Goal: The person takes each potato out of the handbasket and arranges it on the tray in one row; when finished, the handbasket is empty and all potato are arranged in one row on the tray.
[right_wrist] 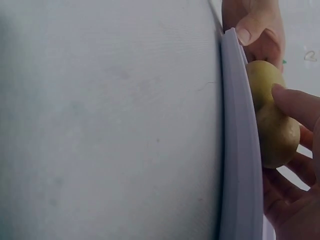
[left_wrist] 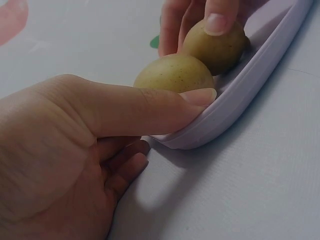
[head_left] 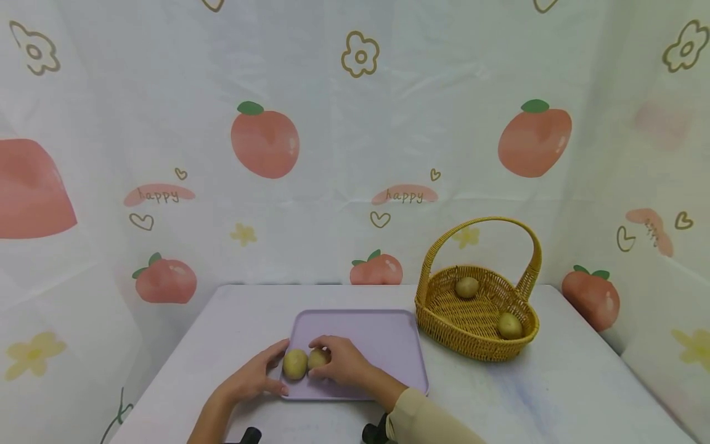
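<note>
Two small yellow-brown potatoes lie side by side at the front left of a lilac tray. My right hand grips the right potato, thumb on top and fingers behind it. The left potato touches it. My left hand holds the tray's front left corner, with the thumb pressed along the rim beside the left potato and the fingers curled by the corner. In the right wrist view both potatoes sit just behind the rim.
A yellow wicker basket with a tall handle stands to the right of the tray, with two more potatoes in it. A white cloth covers the table. A printed curtain hangs behind and at both sides.
</note>
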The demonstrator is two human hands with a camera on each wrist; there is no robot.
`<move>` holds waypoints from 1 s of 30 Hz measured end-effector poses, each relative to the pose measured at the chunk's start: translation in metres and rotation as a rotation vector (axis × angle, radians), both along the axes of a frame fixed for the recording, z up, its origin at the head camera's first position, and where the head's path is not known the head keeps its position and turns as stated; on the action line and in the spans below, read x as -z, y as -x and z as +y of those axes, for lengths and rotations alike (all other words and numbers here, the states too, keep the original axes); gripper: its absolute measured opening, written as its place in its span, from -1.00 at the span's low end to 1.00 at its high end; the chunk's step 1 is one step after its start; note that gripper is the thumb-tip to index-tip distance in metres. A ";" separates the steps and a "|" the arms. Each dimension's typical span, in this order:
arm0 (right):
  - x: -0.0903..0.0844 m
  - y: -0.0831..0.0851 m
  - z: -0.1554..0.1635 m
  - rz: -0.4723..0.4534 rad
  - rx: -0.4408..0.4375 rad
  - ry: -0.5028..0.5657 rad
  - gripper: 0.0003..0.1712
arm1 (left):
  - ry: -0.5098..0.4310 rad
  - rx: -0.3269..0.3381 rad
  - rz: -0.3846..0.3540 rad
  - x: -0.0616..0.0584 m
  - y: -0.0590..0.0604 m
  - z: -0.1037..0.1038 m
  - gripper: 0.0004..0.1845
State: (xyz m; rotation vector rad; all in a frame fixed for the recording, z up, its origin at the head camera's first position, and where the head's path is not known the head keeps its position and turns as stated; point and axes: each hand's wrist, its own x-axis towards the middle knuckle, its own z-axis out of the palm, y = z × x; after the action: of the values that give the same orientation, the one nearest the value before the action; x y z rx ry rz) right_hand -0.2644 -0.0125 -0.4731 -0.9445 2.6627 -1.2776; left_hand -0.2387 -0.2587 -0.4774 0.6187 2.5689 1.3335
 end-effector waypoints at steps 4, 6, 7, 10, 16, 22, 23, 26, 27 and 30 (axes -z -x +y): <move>0.002 0.001 0.003 0.022 -0.006 -0.024 -0.39 | -0.003 0.009 0.000 0.000 0.001 0.000 0.09; 0.002 0.001 0.004 0.029 -0.012 -0.032 -0.36 | -0.005 0.006 -0.006 0.001 0.002 0.000 0.10; 0.003 0.002 0.005 0.034 -0.014 -0.037 -0.35 | -0.009 0.005 -0.013 0.001 0.002 0.000 0.10; 0.003 0.003 0.008 0.035 -0.035 -0.034 -0.31 | -0.012 -0.003 -0.023 0.001 0.004 0.000 0.11; -0.005 0.002 0.019 0.028 -0.075 -0.041 -0.28 | -0.001 0.007 -0.015 0.000 0.005 0.001 0.10; -0.034 0.012 0.051 0.136 -0.126 -0.190 -0.39 | -0.008 0.007 -0.015 0.000 0.004 0.002 0.10; -0.040 0.013 0.058 0.153 -0.134 -0.211 -0.42 | -0.008 -0.001 -0.021 0.000 0.004 0.002 0.10; -0.060 0.017 0.081 0.166 -0.152 -0.235 -0.50 | -0.003 -0.023 -0.039 0.001 0.003 0.001 0.12; -0.066 0.019 0.088 0.168 -0.158 -0.228 -0.52 | -0.002 -0.029 -0.045 0.001 0.003 0.001 0.12; -0.083 0.022 0.112 0.171 -0.154 -0.217 -0.58 | -0.003 -0.031 -0.045 0.002 0.003 0.000 0.13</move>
State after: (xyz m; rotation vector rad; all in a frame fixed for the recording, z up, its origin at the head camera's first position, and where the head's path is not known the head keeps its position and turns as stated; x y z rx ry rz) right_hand -0.2868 0.0999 -0.3900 -1.2458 2.7156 -0.8942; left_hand -0.2417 -0.2586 -0.4791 0.5459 2.5513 1.3453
